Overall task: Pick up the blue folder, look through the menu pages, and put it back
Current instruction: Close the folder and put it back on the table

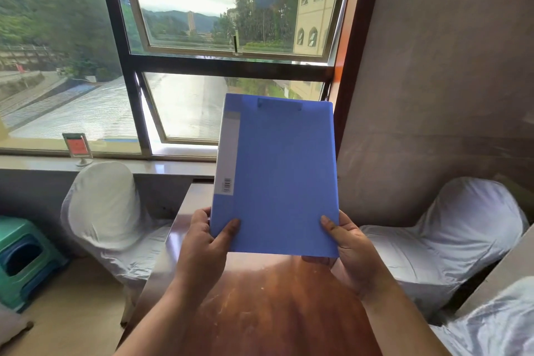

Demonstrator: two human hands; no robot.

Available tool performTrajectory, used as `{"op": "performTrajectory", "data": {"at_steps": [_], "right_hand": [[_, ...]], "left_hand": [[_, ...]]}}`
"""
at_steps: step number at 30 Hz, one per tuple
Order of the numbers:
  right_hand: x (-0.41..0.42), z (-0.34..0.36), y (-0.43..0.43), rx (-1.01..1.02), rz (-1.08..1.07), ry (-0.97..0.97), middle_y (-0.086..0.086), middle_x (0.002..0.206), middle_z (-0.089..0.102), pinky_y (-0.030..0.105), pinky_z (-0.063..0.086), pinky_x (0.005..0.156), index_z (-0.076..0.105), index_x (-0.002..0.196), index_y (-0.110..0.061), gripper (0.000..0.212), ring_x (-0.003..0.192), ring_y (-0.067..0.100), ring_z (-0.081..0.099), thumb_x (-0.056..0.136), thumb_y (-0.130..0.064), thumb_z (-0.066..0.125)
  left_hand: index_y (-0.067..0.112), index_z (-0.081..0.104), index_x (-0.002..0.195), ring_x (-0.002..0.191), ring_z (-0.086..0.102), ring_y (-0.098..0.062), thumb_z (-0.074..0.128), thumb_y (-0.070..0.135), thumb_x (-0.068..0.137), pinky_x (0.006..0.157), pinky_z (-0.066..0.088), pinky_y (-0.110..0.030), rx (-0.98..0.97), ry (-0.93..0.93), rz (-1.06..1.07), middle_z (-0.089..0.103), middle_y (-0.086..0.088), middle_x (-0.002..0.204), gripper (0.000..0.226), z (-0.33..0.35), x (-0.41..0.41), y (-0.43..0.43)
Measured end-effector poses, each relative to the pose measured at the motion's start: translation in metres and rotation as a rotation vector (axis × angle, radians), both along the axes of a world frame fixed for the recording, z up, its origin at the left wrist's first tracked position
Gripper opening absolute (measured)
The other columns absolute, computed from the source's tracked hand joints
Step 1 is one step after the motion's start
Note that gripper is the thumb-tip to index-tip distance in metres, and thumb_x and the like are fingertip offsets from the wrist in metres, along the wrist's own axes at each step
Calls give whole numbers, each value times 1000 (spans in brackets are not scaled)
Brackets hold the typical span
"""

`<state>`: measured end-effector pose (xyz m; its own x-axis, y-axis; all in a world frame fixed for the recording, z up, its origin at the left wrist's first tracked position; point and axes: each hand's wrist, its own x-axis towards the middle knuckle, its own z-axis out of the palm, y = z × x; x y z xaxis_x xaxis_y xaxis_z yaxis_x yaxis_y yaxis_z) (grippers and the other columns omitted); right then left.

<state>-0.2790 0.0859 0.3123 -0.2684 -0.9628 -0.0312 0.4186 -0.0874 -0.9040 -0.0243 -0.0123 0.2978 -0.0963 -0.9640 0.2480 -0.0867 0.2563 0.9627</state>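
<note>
At far left a green stool [21, 257] is sitting on the floor, with a white-covered chair [107, 211] just beside it and a small red sign [77, 146] standing on the windowsill above. Toward the middle, the left hand [206, 243] is gripping the folder [277, 176] at its lower left corner, thumb lying across the blue cover and fingers hidden behind. The folder is being held closed and upright in the air above the table [260, 306], in front of the window [225, 66], its grey spine strip with a barcode facing left. Further right, the right hand [346, 248] is clasping the lower right corner, thumb on the cover, palm under the bottom edge. Two more covered chairs [450, 234] are standing at right.
</note>
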Motion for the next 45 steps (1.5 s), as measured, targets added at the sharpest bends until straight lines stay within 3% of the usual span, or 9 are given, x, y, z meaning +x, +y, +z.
{"op": "performTrajectory", "data": {"at_steps": [4, 9, 14, 17, 20, 24, 34, 41, 45], "right_hand": [[-4, -2, 0, 5, 1, 3, 15, 125, 78, 49, 67, 65, 73, 128, -24, 37, 109, 40, 77, 92, -30, 73], [-11, -34, 10, 94, -7, 65, 14, 120, 80, 51, 67, 66, 74, 126, -22, 38, 107, 41, 77, 89, -26, 81], [-3, -160, 66, 429, 102, 417, 14, 114, 80, 35, 64, 83, 64, 128, 4, 32, 94, 19, 79, 97, 13, 62], [14, -247, 123, 673, 164, 630, 19, 111, 79, 38, 64, 65, 69, 116, -6, 22, 81, 22, 76, 97, 5, 67], [30, -306, 172, 860, 229, 748, 3, 94, 79, 31, 57, 43, 70, 104, -22, 15, 69, 17, 75, 93, -13, 73], [41, -352, 211, 986, 320, 909, -4, 96, 75, 39, 64, 58, 69, 101, -25, 12, 79, 15, 72, 91, -29, 73], [57, -377, 235, 1162, 342, 1184, -3, 92, 65, 37, 50, 57, 48, 105, -22, 31, 82, 26, 69, 97, -46, 66], [96, -374, 239, 1057, 274, 1503, 14, 132, 51, 39, 57, 73, 25, 151, -11, 68, 104, 31, 64, 97, -26, 63], [115, -378, 237, 953, 411, 1382, 18, 131, 52, 49, 53, 82, 40, 135, -13, 43, 112, 39, 56, 100, -24, 62]], "left_hand": [[27, 58, 112, 86, 75, -6, 75, 29, 93, 67, 58, -20, -3, 10, -20, 75, 23, 100, 25, -1, -1, 2], [19, 66, 109, 87, 79, -18, 84, 32, 82, 72, 63, -35, 215, -4, -140, 82, -2, 101, 34, -31, 4, 6], [28, 68, 97, 78, 76, -7, 87, 29, 81, 72, 61, -30, 467, -530, -221, 79, 10, 86, 24, -147, 42, 46], [33, 59, 89, 73, 64, 5, 86, 39, 78, 56, 44, -13, 539, -809, -264, 70, 15, 83, 29, -229, 59, 99], [32, 57, 96, 75, 65, -6, 86, 43, 77, 59, 45, -24, 657, -917, -310, 64, 17, 83, 36, -293, 69, 154], [29, 59, 100, 81, 67, -13, 82, 50, 77, 64, 50, -32, 755, -1058, -348, 67, 11, 89, 38, -341, 76, 201], [28, 50, 81, 67, 59, -11, 57, 72, 84, 50, 40, -32, 563, -1455, -529, 63, 10, 78, 44, -356, 70, 212], [27, 56, 76, 64, 62, -11, 49, 74, 88, 52, 46, -30, 470, -1516, -545, 65, 9, 73, 49, -363, 58, 221], [26, 55, 76, 61, 60, -9, 49, 75, 89, 48, 41, -28, 412, -1552, -585, 64, 9, 70, 50, -365, 37, 223]]}}
